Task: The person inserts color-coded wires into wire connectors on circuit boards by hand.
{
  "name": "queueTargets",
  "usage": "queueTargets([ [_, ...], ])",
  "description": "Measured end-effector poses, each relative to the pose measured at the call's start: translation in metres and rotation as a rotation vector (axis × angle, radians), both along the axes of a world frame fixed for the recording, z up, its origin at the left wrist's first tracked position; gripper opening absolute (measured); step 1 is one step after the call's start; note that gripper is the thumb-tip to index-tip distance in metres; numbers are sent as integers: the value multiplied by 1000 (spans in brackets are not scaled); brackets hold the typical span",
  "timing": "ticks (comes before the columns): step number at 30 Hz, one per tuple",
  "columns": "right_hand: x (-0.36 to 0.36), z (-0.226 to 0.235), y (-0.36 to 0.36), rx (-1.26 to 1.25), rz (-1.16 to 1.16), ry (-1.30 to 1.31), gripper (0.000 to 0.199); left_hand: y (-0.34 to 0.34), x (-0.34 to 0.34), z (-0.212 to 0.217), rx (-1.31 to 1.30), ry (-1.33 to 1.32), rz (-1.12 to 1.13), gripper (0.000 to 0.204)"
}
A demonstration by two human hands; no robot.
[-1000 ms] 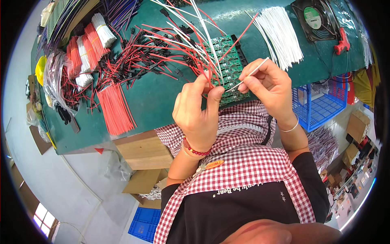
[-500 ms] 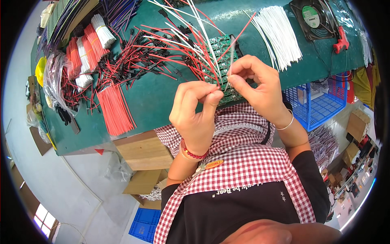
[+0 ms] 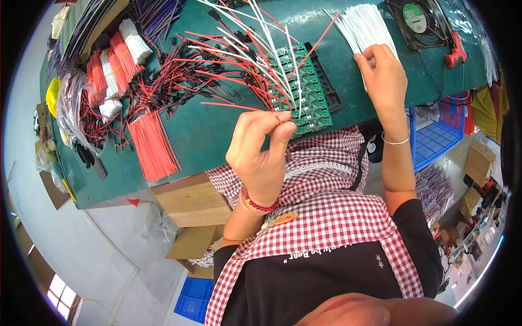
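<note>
1. The green circuit board (image 3: 302,89) lies on the table (image 3: 217,130) just beyond the person's apron, bristling with red and white wires (image 3: 255,60) already standing out of it.
2. The left hand (image 3: 261,146) hovers at the board's near edge, its fingers (image 3: 283,127) pinched shut on the end of a thin red wire that runs back to the board.
3. The right hand (image 3: 383,70), which half a second ago was working close against the left over the board, has swung away to the pile of loose white wires (image 3: 364,24) at the far right of the table. Its fingers curl down onto the pile; whether they have hold of a wire yet I cannot tell.
4. That shift suggests one wire is seated and a fresh white one is being fetched.
5. Further out: a bundle of cut red wires (image 3: 152,144) to the left, tied red and white bunches (image 3: 117,60) beyond it, and a black fan (image 3: 418,22) at the far right.
</note>
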State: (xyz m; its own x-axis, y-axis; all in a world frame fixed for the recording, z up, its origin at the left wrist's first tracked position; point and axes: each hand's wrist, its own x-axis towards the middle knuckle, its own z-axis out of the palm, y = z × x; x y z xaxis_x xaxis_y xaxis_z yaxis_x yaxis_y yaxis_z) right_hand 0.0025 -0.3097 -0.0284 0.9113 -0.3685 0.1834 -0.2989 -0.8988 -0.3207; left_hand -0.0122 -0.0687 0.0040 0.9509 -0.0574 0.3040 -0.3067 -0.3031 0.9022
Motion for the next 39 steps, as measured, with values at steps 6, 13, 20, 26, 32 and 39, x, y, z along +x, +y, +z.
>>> queueTargets([
  [6, 6, 3, -3, -37, 7, 70, 18, -2, -1, -2, 28, 22, 6, 16],
  [13, -14, 31, -9, 644, -31, -91, 10, -1, -1, -3, 92, -39, 29, 15],
  [20, -42, 50, 36, 1449, 316, -117, 3, -1, -1, -5, 121, -86, 41, 17],
  [26, -44, 40, 55, 1475, 350, -70, 3, -3, -1, -3, 135, -82, 23, 18],
  [32, -41, 37, 59, 1401, 362, -49, 4, -4, -2, -3, 110, 10, 33, 24],
  [39, -39, 38, 63, 1317, 391, -85, 5, -6, -5, -15, -20, 44, 57, 44],
])
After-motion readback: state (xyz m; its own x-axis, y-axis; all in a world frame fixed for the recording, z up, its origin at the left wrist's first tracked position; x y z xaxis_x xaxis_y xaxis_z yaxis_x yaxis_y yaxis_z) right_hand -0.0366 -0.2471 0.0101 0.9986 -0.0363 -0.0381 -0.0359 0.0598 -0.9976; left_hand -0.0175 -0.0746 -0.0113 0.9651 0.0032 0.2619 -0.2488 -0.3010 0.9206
